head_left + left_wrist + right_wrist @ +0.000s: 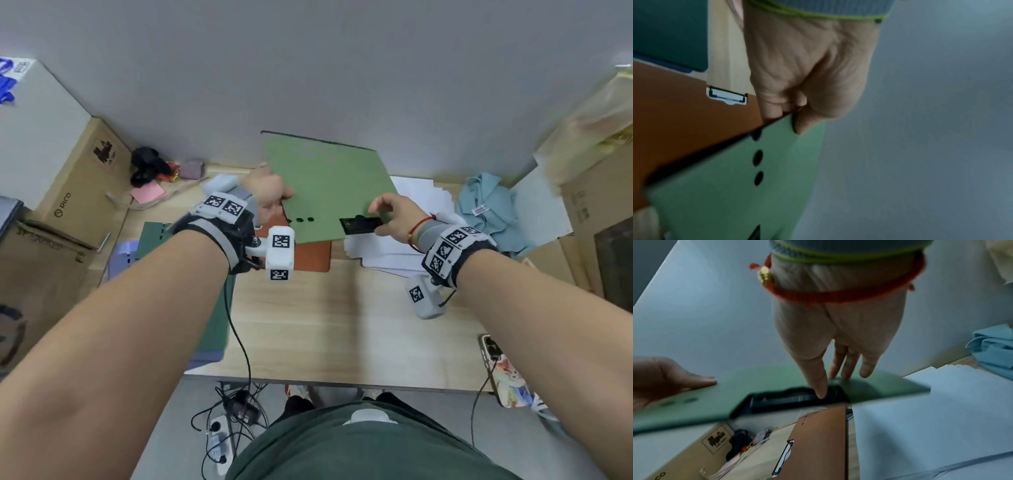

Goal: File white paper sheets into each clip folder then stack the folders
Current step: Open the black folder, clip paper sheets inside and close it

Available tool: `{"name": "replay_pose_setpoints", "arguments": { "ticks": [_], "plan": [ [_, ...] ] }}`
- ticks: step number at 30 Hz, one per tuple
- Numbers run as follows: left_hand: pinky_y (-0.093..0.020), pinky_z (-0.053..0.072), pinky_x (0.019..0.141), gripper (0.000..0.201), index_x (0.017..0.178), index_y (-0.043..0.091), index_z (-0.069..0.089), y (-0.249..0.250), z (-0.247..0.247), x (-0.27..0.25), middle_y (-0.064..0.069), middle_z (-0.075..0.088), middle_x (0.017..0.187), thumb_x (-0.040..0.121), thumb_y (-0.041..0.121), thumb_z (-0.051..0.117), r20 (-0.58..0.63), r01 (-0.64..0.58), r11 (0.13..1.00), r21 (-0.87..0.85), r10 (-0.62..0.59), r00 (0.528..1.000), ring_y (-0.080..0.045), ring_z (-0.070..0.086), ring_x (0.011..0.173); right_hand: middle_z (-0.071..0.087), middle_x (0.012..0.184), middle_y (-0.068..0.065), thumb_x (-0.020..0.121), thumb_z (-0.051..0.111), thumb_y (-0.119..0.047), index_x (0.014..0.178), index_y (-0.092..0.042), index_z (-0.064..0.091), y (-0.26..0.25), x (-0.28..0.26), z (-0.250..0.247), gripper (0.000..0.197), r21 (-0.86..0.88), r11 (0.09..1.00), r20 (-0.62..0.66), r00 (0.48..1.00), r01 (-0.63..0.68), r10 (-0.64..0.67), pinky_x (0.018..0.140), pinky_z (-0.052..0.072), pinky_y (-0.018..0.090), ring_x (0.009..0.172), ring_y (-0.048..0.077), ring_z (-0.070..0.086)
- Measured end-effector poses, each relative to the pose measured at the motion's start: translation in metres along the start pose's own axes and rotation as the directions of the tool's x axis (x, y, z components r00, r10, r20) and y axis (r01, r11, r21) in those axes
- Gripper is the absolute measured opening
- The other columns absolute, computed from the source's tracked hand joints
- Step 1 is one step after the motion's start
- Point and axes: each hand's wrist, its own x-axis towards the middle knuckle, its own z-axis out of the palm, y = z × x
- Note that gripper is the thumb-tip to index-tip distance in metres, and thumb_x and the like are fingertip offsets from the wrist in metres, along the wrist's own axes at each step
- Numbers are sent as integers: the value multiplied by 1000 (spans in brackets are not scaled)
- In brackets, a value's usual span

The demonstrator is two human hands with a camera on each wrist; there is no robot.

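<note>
The light green folder [329,185], a flat, matte, stiff rectangular board with three round punched holes [300,220] near its lower edge, is held tilted up above the far middle of the table [342,325], its far edge toward the grey wall. A black, glossy rectangular clip [360,225] sits at its near right corner. The left hand [270,195] pinches the folder's left edge, thumb on the green face and curled fingers [772,107] behind it. The right hand [397,216] holds the clip corner: the thumb lies on the black clip, the other fingers [849,366] reach long and nearly straight onto the green face beyond it.

Below the green board lies an orange-brown folder [313,257], smooth, with a small white label slot [726,96] at its edge. To its right is a loose, fanned pile of white paper sheets [404,246]. A dark green folder [215,308] lies on the left side of the pale wood-grain table, under the left forearm. A crumpled light blue cloth [493,212] lies to the right of the sheets, a brown cardboard box [85,185] stands at far left, and a phone [507,370] in a patterned case rests at the table's near right edge.
</note>
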Motion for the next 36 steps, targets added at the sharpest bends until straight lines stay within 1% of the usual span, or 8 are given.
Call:
{"name": "replay_pose_setpoints", "arguments": {
  "ticks": [4,9,13,18,23,29,34,36],
  "plan": [
    [-32,50,93,38,133,11,56,2,7,-14,-5,63,114,96,4,53,-94,-175,933,315,215,972,-24,62,104,52,128,4,71,82,-17,116,-24,54,9,-6,-7,53,-63,995,-123,990,-73,65,105,42,35,119,22,52],
    [-24,40,98,38,135,2,53,-2,6,-12,-12,58,136,99,12,54,100,-308,737,602,313,945,-27,55,124,41,139,7,70,83,-39,138,-23,37,8,-7,-17,83,-59,985,-217,965,-161,145,107,36,39,125,26,43],
    [-28,35,107,48,141,5,48,-15,11,-2,-12,49,145,97,20,58,153,-301,658,690,274,949,-26,49,132,68,114,8,84,72,-35,117,-17,62,19,-7,-5,39,8,978,90,974,-208,207,94,51,35,98,27,66],
    [-38,48,93,64,134,21,50,-39,20,10,-8,57,131,79,38,78,-40,-170,592,788,325,945,-28,59,113,72,96,17,85,71,-27,92,-11,65,53,-8,22,18,244,907,152,937,-344,314,86,55,54,79,27,64],
    [-45,48,99,94,147,13,34,-56,51,10,-12,50,142,75,57,75,14,-48,684,728,55,998,-32,55,121,55,74,6,95,59,-17,71,-16,50,41,-29,32,26,431,810,234,916,-399,326,53,51,23,49,16,53],
    [-47,59,80,113,151,14,23,-61,97,-4,-6,40,149,66,62,80,94,86,896,435,-141,986,-25,51,119,38,61,2,98,50,-7,76,-9,55,22,-38,37,23,537,789,288,944,-299,161,58,52,29,47,12,34],
    [-46,61,76,111,151,14,21,-60,106,-4,-6,43,140,67,55,82,48,45,896,441,-74,996,-20,49,103,43,46,-11,97,46,3,104,2,65,6,-35,35,21,515,826,220,967,-229,132,45,43,14,36,0,38],
    [-45,62,76,111,150,15,22,-58,103,-1,-3,43,133,66,54,83,65,57,894,443,-96,993,-21,52,101,37,50,-8,96,49,0,86,-5,65,9,-35,35,19,494,840,232,965,-224,121,49,44,17,39,2,35]
  ]
}}
